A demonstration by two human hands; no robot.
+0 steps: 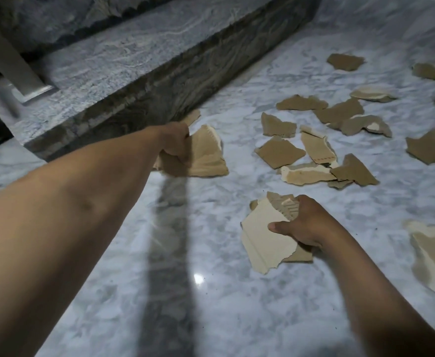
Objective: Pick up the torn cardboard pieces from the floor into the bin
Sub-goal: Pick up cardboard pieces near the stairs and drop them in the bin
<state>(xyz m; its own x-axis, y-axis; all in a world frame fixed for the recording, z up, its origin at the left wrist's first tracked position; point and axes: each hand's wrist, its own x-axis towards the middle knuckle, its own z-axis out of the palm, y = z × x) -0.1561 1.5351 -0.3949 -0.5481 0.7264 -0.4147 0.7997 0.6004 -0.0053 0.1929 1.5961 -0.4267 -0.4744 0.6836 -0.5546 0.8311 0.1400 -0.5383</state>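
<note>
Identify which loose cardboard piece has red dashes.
The narrow tan cardboard strip in the centre cluster, dashes near its lower end; no other piece shows them.

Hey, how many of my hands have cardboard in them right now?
2. The left hand grips brown cardboard beside the stone step; the right hand holds a pale stack nearer the camera. More loose pieces lie on the floor.

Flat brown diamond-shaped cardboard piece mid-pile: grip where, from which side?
Probably pinch the diamond piece at its left corner, from the left. It lies flat, so an edge must be lifted first; that side faces bare floor, a torn strip crowds its right.
</note>
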